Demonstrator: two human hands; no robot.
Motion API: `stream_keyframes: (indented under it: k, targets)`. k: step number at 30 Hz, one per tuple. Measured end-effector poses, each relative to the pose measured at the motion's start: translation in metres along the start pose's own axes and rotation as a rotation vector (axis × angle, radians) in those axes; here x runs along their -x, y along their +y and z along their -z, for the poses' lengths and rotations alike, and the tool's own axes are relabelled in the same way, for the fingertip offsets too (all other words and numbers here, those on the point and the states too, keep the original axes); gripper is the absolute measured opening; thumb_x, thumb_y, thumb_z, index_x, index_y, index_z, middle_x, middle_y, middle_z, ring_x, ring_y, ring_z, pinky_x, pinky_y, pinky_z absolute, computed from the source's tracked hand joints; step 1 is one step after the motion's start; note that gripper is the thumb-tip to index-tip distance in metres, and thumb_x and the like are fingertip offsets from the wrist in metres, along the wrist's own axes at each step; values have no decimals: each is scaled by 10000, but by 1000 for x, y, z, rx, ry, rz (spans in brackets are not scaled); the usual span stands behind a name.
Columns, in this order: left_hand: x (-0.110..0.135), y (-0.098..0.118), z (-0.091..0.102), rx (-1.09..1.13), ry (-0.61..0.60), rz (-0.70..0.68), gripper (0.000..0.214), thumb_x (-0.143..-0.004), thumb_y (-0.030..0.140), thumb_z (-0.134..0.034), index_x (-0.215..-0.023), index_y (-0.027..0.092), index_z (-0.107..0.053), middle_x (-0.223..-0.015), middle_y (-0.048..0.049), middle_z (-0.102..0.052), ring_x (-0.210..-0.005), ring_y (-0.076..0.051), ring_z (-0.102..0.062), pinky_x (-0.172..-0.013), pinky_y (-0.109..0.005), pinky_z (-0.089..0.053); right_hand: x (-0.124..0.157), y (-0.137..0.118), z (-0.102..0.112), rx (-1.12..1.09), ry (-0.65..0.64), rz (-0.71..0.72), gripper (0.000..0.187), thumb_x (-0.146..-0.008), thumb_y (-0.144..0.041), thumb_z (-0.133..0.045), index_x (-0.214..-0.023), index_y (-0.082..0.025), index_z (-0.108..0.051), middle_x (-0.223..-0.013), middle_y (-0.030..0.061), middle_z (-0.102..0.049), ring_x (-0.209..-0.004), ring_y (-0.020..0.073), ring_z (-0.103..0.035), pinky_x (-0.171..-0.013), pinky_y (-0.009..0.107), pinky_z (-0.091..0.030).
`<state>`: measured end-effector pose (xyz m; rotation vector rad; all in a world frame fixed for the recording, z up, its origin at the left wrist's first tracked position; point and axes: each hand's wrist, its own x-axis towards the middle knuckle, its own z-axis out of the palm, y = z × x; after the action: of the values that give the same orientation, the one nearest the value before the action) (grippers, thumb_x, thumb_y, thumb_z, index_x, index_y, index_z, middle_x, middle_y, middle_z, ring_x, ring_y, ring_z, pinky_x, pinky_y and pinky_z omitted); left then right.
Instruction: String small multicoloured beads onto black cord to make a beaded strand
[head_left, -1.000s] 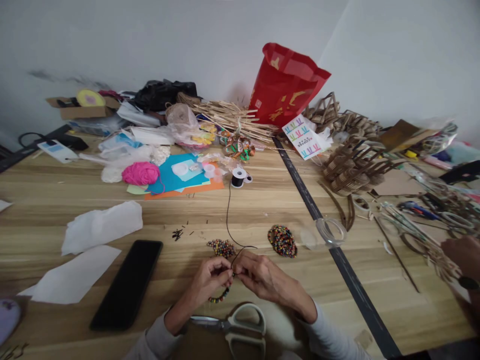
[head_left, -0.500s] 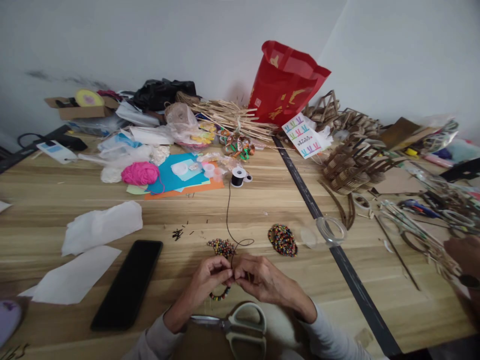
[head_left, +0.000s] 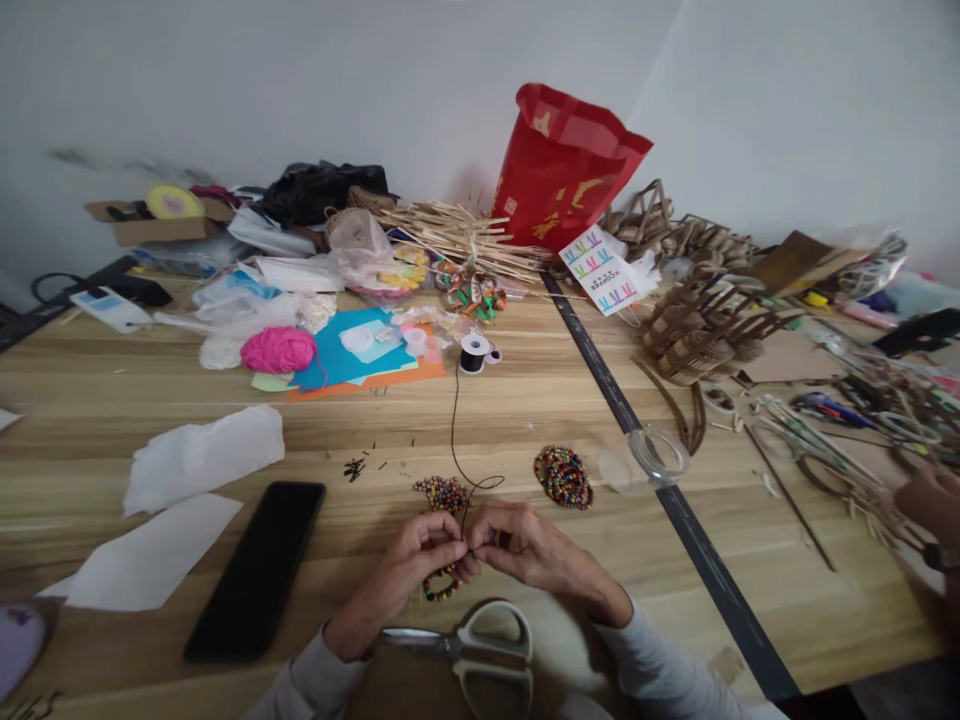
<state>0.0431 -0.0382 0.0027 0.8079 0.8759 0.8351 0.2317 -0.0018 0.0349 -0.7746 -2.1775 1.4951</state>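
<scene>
My left hand (head_left: pixel 424 560) and my right hand (head_left: pixel 521 545) meet fingertip to fingertip, both pinching the black cord (head_left: pixel 454 425). From there the cord loops over the table and runs back to a white spool (head_left: pixel 474 354) wound with black. A small ring of coloured beads (head_left: pixel 441 592) hangs beneath my left fingers, partly hidden by them. Just beyond my hands lies a heap of loose beads (head_left: pixel 442 493). To their right is a coiled pile of strung beads (head_left: pixel 564 477). Scissors (head_left: pixel 491 645) with pale handles rest on the table close below my hands.
A black phone (head_left: pixel 259 570) and white paper pieces (head_left: pixel 202 455) lie on the left. Clear tape rolls (head_left: pixel 658 456) sit at the right by a dark strip. Pink yarn (head_left: pixel 279 349), a red bag (head_left: pixel 566 170) and woven baskets (head_left: pixel 694 330) stand behind. Another person's hand (head_left: pixel 930 515) shows far right.
My right fingers have shifted slightly at the pinch point, and the bead ring shows a little more fully below. The view has moved slightly.
</scene>
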Motion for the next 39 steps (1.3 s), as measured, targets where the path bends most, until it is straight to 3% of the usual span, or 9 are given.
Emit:
stream_keyframes:
  k: [25, 31, 39]
  targets:
    - [2, -3, -2, -7, -47, 32, 367, -638, 442, -800, -674, 129, -612, -577, -40, -717, -508, -144, -654, -520, -233, -477, 0, 6, -1, -63, 73, -50, 137, -884, -241, -566, -792, -142, -586, -771, 2, -555, -688, 99, -499, -613, 201, -388]
    - [1, -4, 0, -8, -31, 26, 370, -640, 445, -798, -671, 128, -610, -561, -36, -710, -496, -140, -646, -507, -229, -479, -1, 6, 0, -144, 76, -92, 228, -879, -363, -591, -818, -144, -581, -741, -2, -545, -660, 99, -484, -583, 207, -372]
    - [0, 0, 0, -13, 27, -18, 344, -667, 439, -776, -683, 134, -618, -578, -31, -715, -519, -142, -640, -547, -241, -492, -3, 17, -1, -508, -116, -150, 395, -755, -467, -719, -954, -167, -558, -809, 9, -623, -746, 128, -593, -686, 252, -458]
